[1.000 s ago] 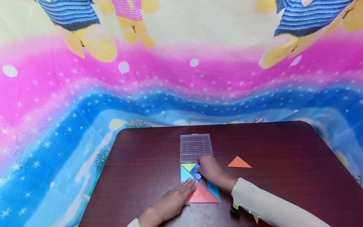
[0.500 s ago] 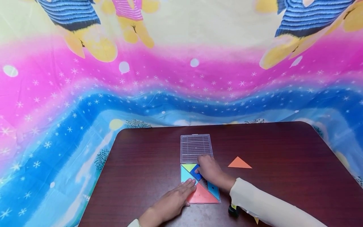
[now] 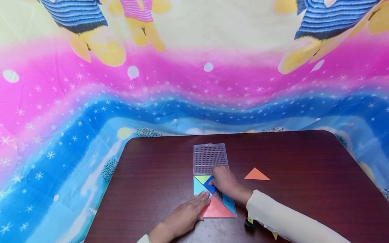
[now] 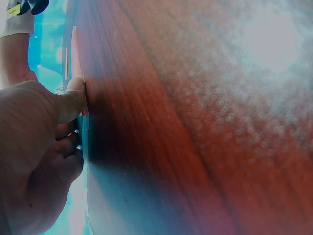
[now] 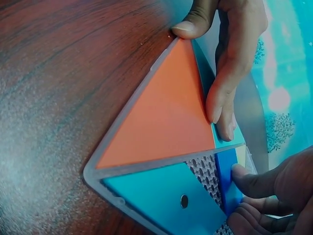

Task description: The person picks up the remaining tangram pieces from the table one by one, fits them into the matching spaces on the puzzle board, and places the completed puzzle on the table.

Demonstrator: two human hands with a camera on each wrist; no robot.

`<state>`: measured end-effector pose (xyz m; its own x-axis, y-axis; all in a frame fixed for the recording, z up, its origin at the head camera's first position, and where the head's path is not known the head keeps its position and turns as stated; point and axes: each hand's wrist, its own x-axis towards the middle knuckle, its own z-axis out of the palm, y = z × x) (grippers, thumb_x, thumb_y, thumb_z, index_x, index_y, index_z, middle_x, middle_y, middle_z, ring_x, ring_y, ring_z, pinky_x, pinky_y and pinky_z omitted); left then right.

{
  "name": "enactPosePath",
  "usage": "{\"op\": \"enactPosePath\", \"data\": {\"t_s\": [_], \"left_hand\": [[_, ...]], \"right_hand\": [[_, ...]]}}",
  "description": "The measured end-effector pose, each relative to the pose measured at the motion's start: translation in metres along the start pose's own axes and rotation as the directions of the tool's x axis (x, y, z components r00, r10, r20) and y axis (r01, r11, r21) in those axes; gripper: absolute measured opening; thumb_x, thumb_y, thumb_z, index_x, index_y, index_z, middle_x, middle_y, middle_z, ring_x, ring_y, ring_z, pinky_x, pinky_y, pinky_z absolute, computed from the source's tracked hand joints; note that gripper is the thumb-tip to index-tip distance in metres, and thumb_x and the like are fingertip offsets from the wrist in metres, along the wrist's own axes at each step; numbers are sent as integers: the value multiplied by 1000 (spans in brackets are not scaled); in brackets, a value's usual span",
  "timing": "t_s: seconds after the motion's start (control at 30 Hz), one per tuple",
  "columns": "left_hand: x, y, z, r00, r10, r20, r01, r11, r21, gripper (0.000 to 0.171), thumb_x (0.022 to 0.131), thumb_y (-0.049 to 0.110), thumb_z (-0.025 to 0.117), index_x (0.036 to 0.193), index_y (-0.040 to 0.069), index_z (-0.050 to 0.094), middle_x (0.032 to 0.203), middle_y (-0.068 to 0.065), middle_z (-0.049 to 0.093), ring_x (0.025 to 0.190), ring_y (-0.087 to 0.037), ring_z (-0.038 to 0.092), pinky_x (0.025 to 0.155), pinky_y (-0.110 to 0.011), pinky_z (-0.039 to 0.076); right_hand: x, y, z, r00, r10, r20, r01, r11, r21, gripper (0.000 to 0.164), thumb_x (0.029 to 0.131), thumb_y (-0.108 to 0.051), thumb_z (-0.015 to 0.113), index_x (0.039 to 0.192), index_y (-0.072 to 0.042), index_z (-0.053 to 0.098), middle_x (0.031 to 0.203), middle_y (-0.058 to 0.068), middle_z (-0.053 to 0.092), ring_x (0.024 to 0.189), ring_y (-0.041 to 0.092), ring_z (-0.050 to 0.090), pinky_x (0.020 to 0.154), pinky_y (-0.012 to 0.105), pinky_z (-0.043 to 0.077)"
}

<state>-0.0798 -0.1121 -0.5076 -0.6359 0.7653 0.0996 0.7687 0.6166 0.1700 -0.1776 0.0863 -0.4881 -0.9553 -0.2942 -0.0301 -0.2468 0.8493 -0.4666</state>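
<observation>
Two bare hands work at a shallow clear tray (image 5: pixel 93 176), which lies open on a dark brown table (image 3: pixel 152 175). Taken from the tray's middle in the head view, the perforated lid (image 3: pixel 209 156) lies flat at 12 o'clock. The left hand (image 3: pixel 187 212) comes in at 8 o'clock, its fingers straight and laid across the coral triangle (image 3: pixel 217 209) at 6 and the cyan triangle (image 3: pixel 199 187) at 10; its thumb touches the tray's edge. The right hand (image 3: pixel 226 184), at 2 o'clock, has its fingers curled and pinches a dark blue piece (image 5: pixel 227 176), which sits inside the tray near 11 o'clock, thumb on one side and fingers opposite. A yellow-green triangle (image 3: pixel 201 179) fills the 11 o'clock corner, beside the blue. At 4 o'clock is a teal piece (image 5: pixel 164 198) with a dark round spot; between it and the blue, bare textured floor (image 5: pixel 206 176) shows. An orange triangle (image 3: pixel 256 174) lies on the table at 2 o'clock, apart from the tray. At 4 o'clock, a black object (image 3: pixel 250 225), too small to identify, appears near the right cream sleeve (image 3: pixel 282 214).
</observation>
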Motion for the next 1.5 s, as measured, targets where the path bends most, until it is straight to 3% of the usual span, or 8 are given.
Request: {"op": "enactPosePath", "data": {"t_s": [0.17,0.4,0.53,0.73,0.97,1.17,1.4,1.5], "left_hand": [[0,0,0,1000,0,1,0,1000,5,55,98,21,66,148,5,52,158,-13,49,147,-24,47,118,-38,46],[0,0,0,1000,-11,10,11,1000,10,54,99,21,65,148,6,52,158,-12,48,148,-24,46,118,-38,46],[0,0,1,1000,-22,20,22,1000,-6,53,100,21,64,150,7,51,160,-11,47,149,-24,45,119,-39,45],[0,0,2,999,-22,28,22,1000,-18,54,100,21,63,150,7,50,160,-10,46,149,-24,44,119,-39,44],[0,0,1,999,-31,26,31,999,-23,53,100,21,63,150,7,51,160,-11,47,149,-24,45,118,-39,46],[0,-1,-2,998,-43,40,44,998,-35,53,101,20,63,150,7,50,160,-10,46,149,-24,44,118,-39,45],[0,0,-2,998,-47,44,49,998,-35,53,101,20,63,151,7,50,161,-10,45,150,-23,43,119,-39,45],[-1,1,-1,999,-32,31,33,999,-23,53,101,21,63,150,7,50,160,-10,46,149,-24,44,119,-39,45]], "right_hand": [[0,2,-2,1000,4,12,-4,1000,9,38,79,-16,89,63,-15,54,58,-3,43,52,11,44,51,22,34],[1,9,-22,1000,14,27,-16,997,80,13,85,-12,83,80,-9,72,71,-2,66,63,9,58,58,26,52],[-4,24,-46,999,-17,44,14,998,67,12,87,-9,81,83,-8,69,74,-3,63,64,9,55,57,25,49],[-32,54,-81,991,-32,129,37,999,-32,17,85,-14,84,84,-11,67,77,-2,59,67,11,51,60,25,47],[-76,86,-104,960,93,263,-80,995,-61,28,79,-23,88,82,-13,62,77,-2,59,66,13,48,59,28,40],[-115,102,-101,916,226,332,-215,974,-70,47,70,-36,93,78,-11,53,70,0,51,64,16,45,59,29,37],[-147,112,-74,930,199,310,-154,974,-165,90,59,-45,96,117,13,59,109,23,64,96,36,66,80,52,58],[-151,115,-66,943,170,287,-127,978,-163,79,61,-33,97,115,12,61,108,23,61,90,31,64,76,47,57]]}}
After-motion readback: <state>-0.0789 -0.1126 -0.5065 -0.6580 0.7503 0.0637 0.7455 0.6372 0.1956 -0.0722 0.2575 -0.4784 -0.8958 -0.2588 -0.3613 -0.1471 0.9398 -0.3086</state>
